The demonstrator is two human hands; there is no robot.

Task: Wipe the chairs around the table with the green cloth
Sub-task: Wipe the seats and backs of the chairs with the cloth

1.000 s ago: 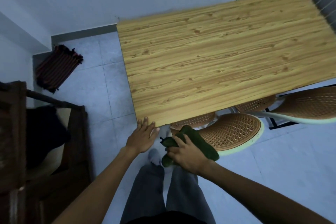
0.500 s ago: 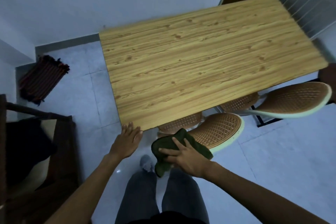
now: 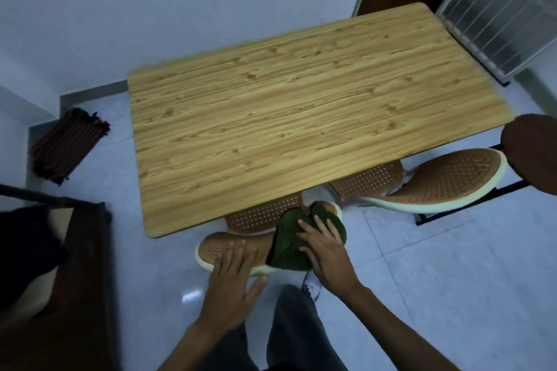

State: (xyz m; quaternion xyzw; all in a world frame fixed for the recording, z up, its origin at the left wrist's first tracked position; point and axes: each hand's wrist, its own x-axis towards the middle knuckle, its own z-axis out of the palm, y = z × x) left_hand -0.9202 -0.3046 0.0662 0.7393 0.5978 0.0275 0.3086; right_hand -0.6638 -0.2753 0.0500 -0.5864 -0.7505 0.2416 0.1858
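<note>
Green cloth (image 3: 291, 242) is seen bunched on the top of the near chair's backrest (image 3: 235, 245), at its right end, just below the near edge of the wooden table (image 3: 301, 117). Right hand (image 3: 327, 250) is laid flat on the cloth, fingers spread wide and pressed down on it rather than curled around it; nothing is gripped. Left hand (image 3: 233, 275) is rested palm-down on the same backrest, to the left of the cloth, fingers extended and slightly apart, holding nothing. The perforated brown seat (image 3: 265, 215) of this chair is tucked partly under the tabletop. A second chair (image 3: 446, 181) of the same brown mesh with a pale rim is noted to the right, also partly under the table, apart from both hands. A dark striped mat (image 3: 67, 146) is recorded on the tiled floor (image 3: 452, 280) left of the table. Dark trouser legs (image 3: 297, 331) are visible at bottom centre.
</note>
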